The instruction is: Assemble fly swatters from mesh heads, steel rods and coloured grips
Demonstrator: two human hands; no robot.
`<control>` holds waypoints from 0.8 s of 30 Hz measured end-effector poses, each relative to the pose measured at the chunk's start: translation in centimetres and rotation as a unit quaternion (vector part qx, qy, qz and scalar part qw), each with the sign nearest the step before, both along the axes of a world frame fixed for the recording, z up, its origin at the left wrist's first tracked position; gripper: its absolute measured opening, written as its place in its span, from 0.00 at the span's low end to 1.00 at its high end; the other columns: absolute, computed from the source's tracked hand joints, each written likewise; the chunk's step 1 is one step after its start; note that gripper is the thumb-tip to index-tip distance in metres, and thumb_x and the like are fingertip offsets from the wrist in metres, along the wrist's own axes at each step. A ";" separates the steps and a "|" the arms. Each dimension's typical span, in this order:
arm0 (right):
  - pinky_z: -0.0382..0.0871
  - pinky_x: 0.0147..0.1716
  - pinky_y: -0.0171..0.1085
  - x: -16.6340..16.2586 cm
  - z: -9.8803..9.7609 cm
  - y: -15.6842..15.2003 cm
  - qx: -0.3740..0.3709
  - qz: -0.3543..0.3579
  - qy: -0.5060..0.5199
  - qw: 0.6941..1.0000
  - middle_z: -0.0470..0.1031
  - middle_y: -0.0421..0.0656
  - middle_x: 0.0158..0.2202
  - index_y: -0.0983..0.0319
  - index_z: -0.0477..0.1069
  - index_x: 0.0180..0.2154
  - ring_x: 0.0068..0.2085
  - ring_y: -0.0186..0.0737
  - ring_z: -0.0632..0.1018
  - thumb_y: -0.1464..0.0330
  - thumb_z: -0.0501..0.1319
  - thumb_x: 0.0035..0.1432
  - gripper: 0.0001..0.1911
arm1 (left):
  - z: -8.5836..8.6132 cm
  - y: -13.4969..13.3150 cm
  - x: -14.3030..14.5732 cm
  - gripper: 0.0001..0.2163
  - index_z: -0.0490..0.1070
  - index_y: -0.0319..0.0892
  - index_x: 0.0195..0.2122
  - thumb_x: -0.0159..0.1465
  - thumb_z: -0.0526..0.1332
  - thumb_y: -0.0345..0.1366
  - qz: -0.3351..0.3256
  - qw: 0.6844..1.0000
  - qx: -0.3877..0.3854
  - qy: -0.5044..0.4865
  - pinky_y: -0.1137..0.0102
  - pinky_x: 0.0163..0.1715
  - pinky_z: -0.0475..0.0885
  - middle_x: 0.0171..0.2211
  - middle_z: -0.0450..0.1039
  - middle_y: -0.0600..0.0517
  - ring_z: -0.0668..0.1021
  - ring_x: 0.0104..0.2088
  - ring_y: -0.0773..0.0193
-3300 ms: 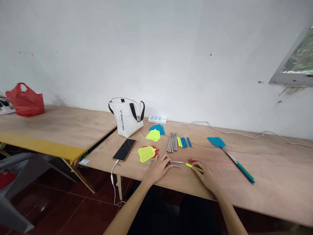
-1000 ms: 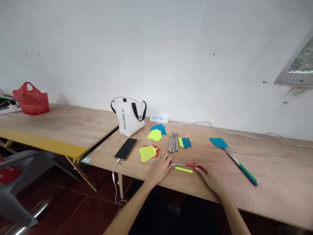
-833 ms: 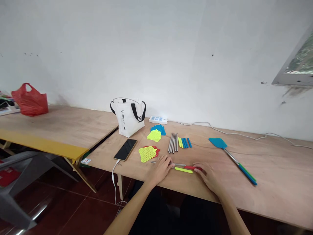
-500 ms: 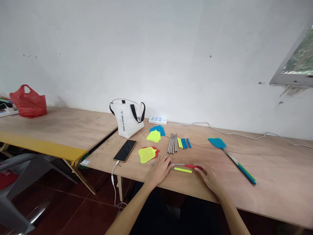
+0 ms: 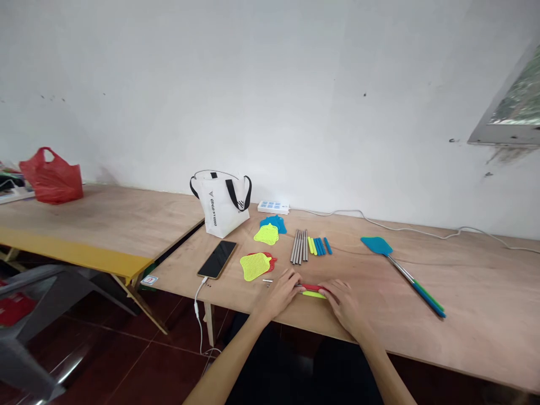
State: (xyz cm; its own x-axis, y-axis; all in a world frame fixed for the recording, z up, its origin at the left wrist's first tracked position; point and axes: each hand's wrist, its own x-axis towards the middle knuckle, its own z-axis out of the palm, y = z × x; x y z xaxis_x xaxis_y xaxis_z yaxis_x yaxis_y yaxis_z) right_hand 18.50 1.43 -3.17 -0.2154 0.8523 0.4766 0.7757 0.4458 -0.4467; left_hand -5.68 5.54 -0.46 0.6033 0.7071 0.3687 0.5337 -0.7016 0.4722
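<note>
Right now, your left hand point(image 5: 280, 293) is curled over slim silver metal rods point(image 5: 267, 280), hiding most of their length, while your right hand point(image 5: 341, 301) pinches a red tubular sleeve point(image 5: 311, 287) beside a lime-yellow tubular sleeve point(image 5: 314, 295), near the front edge of the wooden table point(image 5: 485, 292). Beyond, a white black-handled bag point(image 5: 223, 216) reads "STUDIO"; print on the white power strip point(image 5: 273, 208) is illegible.

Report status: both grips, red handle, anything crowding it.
Left grip on metal rods; right grip on red handle. Red handle between the two. Yellow handle close alongside, on the near side.
</note>
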 end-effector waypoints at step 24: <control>0.68 0.55 0.53 0.0 -0.2 -0.2 0.009 -0.038 -0.051 0.998 0.77 0.43 0.55 0.51 0.76 0.43 0.56 0.48 0.76 0.57 0.55 0.68 0.13 | 0.5 -0.3 -0.4 0.13 0.70 0.47 0.44 0.70 0.61 0.50 0.012 0.999 0.021 0.037 0.61 0.52 0.63 0.46 0.73 0.53 0.73 0.49 0.57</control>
State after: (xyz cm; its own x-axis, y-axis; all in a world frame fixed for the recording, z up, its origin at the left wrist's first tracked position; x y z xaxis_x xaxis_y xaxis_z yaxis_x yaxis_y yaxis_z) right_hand 18.54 1.25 -3.35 -0.1975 0.8595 0.4715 0.8487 0.3906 -0.3565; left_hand -6.13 5.24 0.02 0.6123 0.7072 0.3535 0.5831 -0.7059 0.4022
